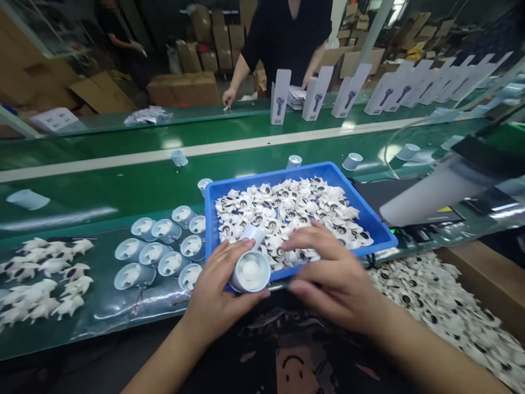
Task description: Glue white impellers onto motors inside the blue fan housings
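My left hand (pixel 223 282) is wrapped round a pale blue cup-shaped housing (pixel 251 271), its opening turned up toward the camera with a white round part inside. Another light blue piece (pixel 253 235) lies just behind it, over the tray's contents. The blue tray (pixel 334 172) is heaped with small white fan blades (pixel 287 202). Over the tray's front edge, my right hand (pixel 328 273) has its fingers spread, with nothing visible between them. To the left, several pale blue housings (pixel 153 253) with white blades inside stand grouped on the bench.
White fan blades (pixel 41 279) lie in rows at far left. A carton (pixel 484 273) of blades is at lower right, below a grey-white cylinder (pixel 435 189). Loose housings sit on the green belt (pixel 135 186). Across it, a person (pixel 293 38) stands near upright white boxes (pixel 281 98).
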`<state>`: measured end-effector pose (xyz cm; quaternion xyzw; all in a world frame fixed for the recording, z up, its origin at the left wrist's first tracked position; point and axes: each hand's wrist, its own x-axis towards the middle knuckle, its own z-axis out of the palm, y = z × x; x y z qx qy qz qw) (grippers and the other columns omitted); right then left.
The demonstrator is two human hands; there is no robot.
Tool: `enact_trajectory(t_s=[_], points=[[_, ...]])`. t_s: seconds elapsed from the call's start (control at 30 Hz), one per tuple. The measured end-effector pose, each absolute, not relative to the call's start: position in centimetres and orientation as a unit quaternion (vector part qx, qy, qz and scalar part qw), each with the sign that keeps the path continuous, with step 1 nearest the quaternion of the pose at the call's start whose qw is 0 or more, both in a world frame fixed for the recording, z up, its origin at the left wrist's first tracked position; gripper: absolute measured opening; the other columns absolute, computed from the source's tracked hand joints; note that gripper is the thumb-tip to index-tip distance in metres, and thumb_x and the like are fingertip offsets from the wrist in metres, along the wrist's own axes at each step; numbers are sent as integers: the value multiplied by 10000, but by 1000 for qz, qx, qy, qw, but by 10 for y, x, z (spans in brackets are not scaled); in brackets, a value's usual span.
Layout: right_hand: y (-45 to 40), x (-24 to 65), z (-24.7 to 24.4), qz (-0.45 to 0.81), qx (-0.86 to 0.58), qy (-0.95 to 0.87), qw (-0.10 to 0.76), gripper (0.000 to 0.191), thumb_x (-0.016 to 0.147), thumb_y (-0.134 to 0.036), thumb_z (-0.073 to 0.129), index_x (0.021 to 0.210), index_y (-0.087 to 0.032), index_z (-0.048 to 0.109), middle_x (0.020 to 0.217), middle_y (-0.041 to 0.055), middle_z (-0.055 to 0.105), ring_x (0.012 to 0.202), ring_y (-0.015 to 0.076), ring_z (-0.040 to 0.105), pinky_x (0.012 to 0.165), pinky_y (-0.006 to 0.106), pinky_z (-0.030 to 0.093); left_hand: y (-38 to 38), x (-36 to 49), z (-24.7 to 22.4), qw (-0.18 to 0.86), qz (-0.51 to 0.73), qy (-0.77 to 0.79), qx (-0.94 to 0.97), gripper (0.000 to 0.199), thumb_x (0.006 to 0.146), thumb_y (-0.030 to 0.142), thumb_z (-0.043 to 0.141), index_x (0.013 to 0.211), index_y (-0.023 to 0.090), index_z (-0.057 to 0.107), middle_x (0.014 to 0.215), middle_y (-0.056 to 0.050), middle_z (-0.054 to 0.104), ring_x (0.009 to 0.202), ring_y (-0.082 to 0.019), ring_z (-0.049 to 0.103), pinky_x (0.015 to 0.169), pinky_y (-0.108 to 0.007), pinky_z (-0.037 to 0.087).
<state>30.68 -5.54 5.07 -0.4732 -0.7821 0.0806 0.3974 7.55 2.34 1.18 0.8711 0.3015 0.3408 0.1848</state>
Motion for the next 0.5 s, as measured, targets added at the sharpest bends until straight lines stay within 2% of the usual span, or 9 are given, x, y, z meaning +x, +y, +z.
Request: enact_trajectory(t_s=[0.07, 0.13, 0.2, 0.27, 0.33, 0.43, 0.5], points=[[-65, 322, 51, 39, -498, -743, 445, 206, 955, -232, 530, 808, -237, 674, 1130, 78, 660, 1083, 249, 624, 1073, 505, 410, 30, 58, 15, 187, 338, 339, 858, 577, 786, 603, 722, 1228, 240, 650, 1250, -113, 667, 1148, -295, 654, 1010, -456, 531], [-73, 338, 45, 18, -526, -718, 456, 157, 915, -182, 551, 886, -252, 689, 1140, 88, 650, 1069, 249, 638, 958, 419, 509, 40, 36, 20, 169, 341, 409, 829, 575, 771, 641, 701, 1164, 222, 692, 1157, -117, 653, 1081, -294, 662, 933, -430, 563], [-78, 347, 33, 26, -537, -715, 446, 146, 893, -170, 579, 911, -263, 690, 1116, 76, 660, 1043, 226, 663, 853, 328, 561, 57, 14, 28, 136, 306, 500, 798, 566, 794, 627, 629, 1161, 200, 687, 1111, -119, 656, 1054, -298, 661, 924, -430, 557], [-81, 350, 18, 45, -533, -722, 439, 134, 896, -186, 586, 902, -264, 695, 1075, 63, 676, 997, 196, 688, 801, 269, 583, 81, -4, 37, 99, 252, 579, 769, 562, 793, 562, 567, 1205, 188, 651, 1199, -136, 658, 1146, -335, 623, 981, -461, 520], [-83, 348, 8, 56, -535, -719, 439, 137, 908, -214, 581, 885, -259, 708, 1074, 69, 682, 972, 192, 702, 801, 259, 595, 112, -16, 48, 61, 210, 632, 743, 547, 760, 476, 582, 1225, 194, 633, 1288, -148, 642, 1251, -398, 552, 1043, -531, 459], [-83, 345, 5, 46, -537, -718, 440, 141, 903, -239, 592, 862, -258, 726, 1078, 79, 693, 958, 208, 714, 802, 269, 607, 165, -28, 64, 36, 170, 679, 713, 509, 722, 359, 683, 1197, 178, 653, 1240, -190, 670, 1262, -491, 515, 1023, -636, 419], [-81, 345, 9, 25, -531, -722, 443, 127, 886, -228, 608, 864, -265, 728, 1068, 67, 701, 953, 201, 720, 799, 248, 609, 199, -33, 70, 38, 138, 705, 695, 481, 762, 325, 720, 1207, 158, 643, 1164, -184, 691, 1173, -445, 592, 961, -609, 475]])
